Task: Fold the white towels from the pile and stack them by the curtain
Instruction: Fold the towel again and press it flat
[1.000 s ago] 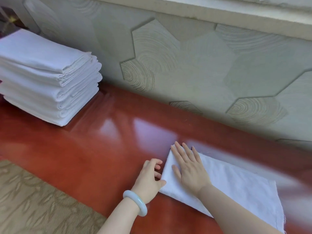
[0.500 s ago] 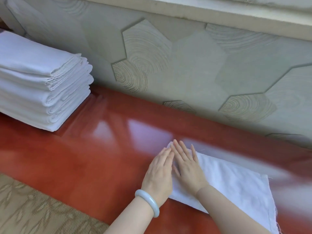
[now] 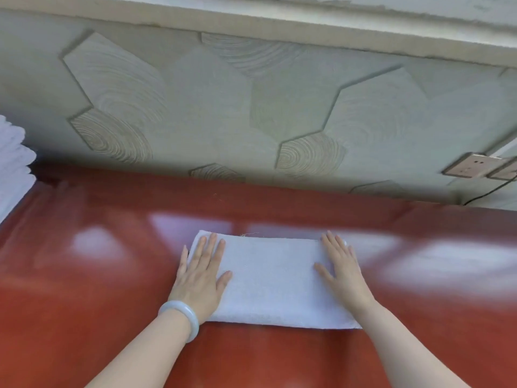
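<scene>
The white towel (image 3: 275, 278) lies flat on the glossy red surface (image 3: 84, 289), folded into a neat rectangle with its long side running left to right. Its cloth looks soft and faintly nubbly, and a loose thread pokes out at the far edge. It sits near the wall but not against it.

There is one towel here, with two hands on it. The left hand (image 3: 200, 278) lies palm-down on the left end, fingers straight and spread, the little finger reaching past the edge onto the red. The right hand (image 3: 342, 271) presses flat on the right end in the same way, fingers straight and thumb angled inward. Neither hand grips anything. A single smooth, pale bracelet (image 3: 181, 315) circles the left wrist.

The red surface is polished enough to throw back blurred patches of light. Well off to the left, cut by the edge of view, is one stack of folded towels (image 3: 14, 169). Only its rounded folds show, too few to count properly.

Behind everything rises a pale greenish wall (image 3: 195, 107) with hexagon shapes, some grooved in rings like sawn wood. At the right are two socket plates (image 3: 472, 163), the second partly cut off, with one dark cable (image 3: 489, 191) trailing below.
</scene>
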A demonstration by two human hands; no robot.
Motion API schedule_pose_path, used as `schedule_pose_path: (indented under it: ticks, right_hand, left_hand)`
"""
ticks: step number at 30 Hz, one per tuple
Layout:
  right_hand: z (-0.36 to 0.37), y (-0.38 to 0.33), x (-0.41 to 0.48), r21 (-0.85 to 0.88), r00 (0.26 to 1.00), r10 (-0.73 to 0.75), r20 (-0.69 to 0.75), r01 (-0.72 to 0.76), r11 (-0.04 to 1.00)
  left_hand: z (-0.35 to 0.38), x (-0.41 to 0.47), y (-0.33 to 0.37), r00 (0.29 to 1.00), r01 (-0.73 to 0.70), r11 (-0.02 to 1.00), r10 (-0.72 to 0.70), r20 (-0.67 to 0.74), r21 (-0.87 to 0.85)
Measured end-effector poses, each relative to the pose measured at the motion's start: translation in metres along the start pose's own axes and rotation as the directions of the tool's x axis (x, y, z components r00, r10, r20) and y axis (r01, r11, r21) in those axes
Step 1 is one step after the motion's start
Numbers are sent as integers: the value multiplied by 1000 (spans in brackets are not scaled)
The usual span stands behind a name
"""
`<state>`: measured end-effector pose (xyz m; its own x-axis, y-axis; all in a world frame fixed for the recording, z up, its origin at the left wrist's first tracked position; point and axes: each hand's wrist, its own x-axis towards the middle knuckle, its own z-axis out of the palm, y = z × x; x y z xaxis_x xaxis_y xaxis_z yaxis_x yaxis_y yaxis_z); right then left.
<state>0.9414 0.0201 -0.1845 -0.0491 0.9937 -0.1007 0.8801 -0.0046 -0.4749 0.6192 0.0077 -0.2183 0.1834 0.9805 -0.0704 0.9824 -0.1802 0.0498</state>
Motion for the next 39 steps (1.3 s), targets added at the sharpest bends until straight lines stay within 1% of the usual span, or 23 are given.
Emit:
schedule_pose_path:
  ticks: [1, 2, 3, 4, 6, 8, 9, 12, 14, 17, 18, 23, 25, 26, 28, 29, 30, 31, 32, 33, 35, 37, 39]
  right_hand:
    - [-10, -2, -2, 170, 990, 126, -72, -112, 979]
    - [-21, -3, -7, 310, 948, 291, -132, -239, 920]
    - [-32, -2, -15, 402, 882, 448, -149, -360, 842]
    - [-40, 2, -26, 447, 816, 567, -116, -467, 763]
    - [-49, 11, -53, 484, 733, 679, 35, -607, 630]
    - [-55, 18, -75, 440, 713, 683, 156, -670, 598]
    - [-57, 20, -84, 422, 715, 667, 210, -682, 597]
    - [-63, 21, -98, 493, 707, 592, 386, -701, 515]
    - [-62, 22, -100, 523, 694, 557, 457, -716, 463]
    - [-56, 23, -98, 560, 683, 550, 481, -722, 407]
    - [-55, 25, -98, 564, 688, 549, 475, -716, 411]
    - [-53, 35, -101, 489, 702, 566, 433, -710, 507]
    - [-54, 34, -100, 443, 726, 585, 362, -686, 577]
    - [-55, 30, -98, 393, 753, 596, 280, -656, 644]
    - [-51, 14, -89, 220, 840, 543, 13, -532, 818]
    - [-44, 1, -81, 124, 886, 439, -148, -424, 897]
    - [-33, -14, -71, 57, 915, 289, -283, -284, 957]
    - [-20, -30, -59, 1, 923, 144, -356, -154, 988]
    - [-3, -44, -47, -54, 927, 29, -375, -53, 997]
    - [15, -56, -36, -79, 938, -43, -345, 17, 997]
    - [46, -67, -21, -98, 973, -114, -201, 96, 991]
    - [62, -62, -18, -178, 983, -171, -73, 156, 972]
    - [62, -45, -19, -265, 974, -226, -25, 212, 941]
  left_hand:
    - [-3, 1, 2, 1000, 0, 1000, 0, -20, 6]
    - [-7, 3, 6, 998, -14, 1000, 14, -53, 6]
    - [-12, 4, 15, 994, -51, 999, 51, -94, 1]
    - [-18, 6, 29, 986, -109, 994, 107, -129, -6]
    - [-29, 10, 64, 955, -263, 964, 257, -151, -25]
    - [-30, 14, 98, 917, -388, 921, 382, -115, -26]
    - [-25, 15, 111, 909, -412, 911, 409, -83, -22]
    - [-9, 14, 129, 923, -384, 923, 385, 9, -20]
    - [-2, 11, 131, 928, -369, 929, 370, 43, -21]
    - [-3, 10, 132, 924, -382, 924, 382, 31, -12]
    - [-3, 11, 131, 923, -383, 924, 383, 20, -8]
    - [0, 9, 132, 930, -368, 929, 368, 4, -28]
    - [-1, 9, 133, 930, -366, 930, 367, 11, -39]
    - [-1, 10, 133, 929, -369, 928, 370, 17, -42]
    - [-3, 9, 134, 925, -376, 925, 378, 38, -57]
    - [-6, 9, 135, 928, -368, 927, 371, 31, -72]
    - [-9, 9, 137, 940, -338, 936, 341, 18, -100]
    - [-14, 11, 139, 959, -279, 950, 283, 10, -144]
    - [-17, 14, 140, 978, -203, 962, 206, -1, -181]
    - [-18, 18, 139, 992, -126, 972, 125, -15, -196]
    - [-15, 22, 128, 1000, -18, 984, 14, -21, -179]
    - [-7, 18, 106, 999, -48, 991, 48, -6, -127]
    - [-2, 11, 77, 994, -112, 991, 112, -16, -70]
